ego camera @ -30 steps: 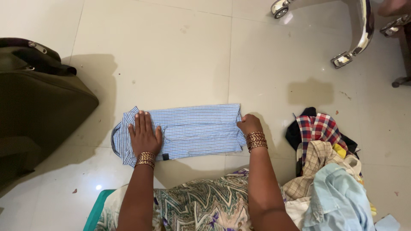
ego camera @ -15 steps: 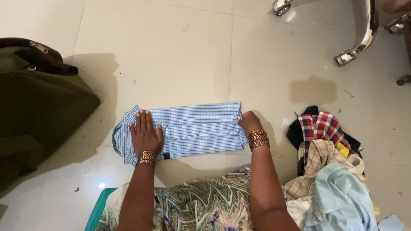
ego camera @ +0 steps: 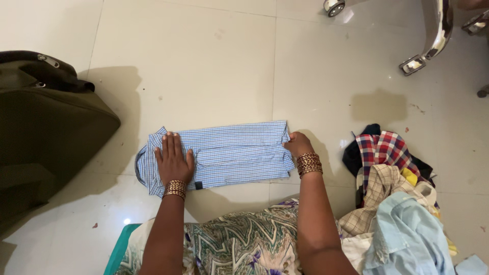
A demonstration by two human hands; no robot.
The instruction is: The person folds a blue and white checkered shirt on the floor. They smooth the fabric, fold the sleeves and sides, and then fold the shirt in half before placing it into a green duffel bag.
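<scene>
The left hand lies palm down with its fingers spread flat and straight on the collar end of a folded blue-and-white checked cotton shirt, pressing rather than gripping. A stack of gold bangles circles that wrist. The right hand sits at the opposite, right-hand edge of the shirt with its fingers curled down over the fabric; the fingertips are tucked out of sight, so whether they pinch the cloth or only rest against it cannot be told. A second stack of gold and dark red bangles rings this wrist.

The shirt is folded into a long narrow rectangle lying flat on the pale glossy tiled floor, directly in front of the person. Its collar curves out past the left hand, and a small dark tag shows at the lower edge.

Below the arms, a lap covered in green, cream and purple patterned fabric fills the bottom of the view, and a teal edge beside it is mostly cut off. To the right lies a heap of clothes: red plaid, beige check, yellow and pale blue pieces, overlapping so single garments are hard to separate. A dark olive soft bag runs off the left edge. Chrome chair legs with castors are cropped at the top right.
</scene>
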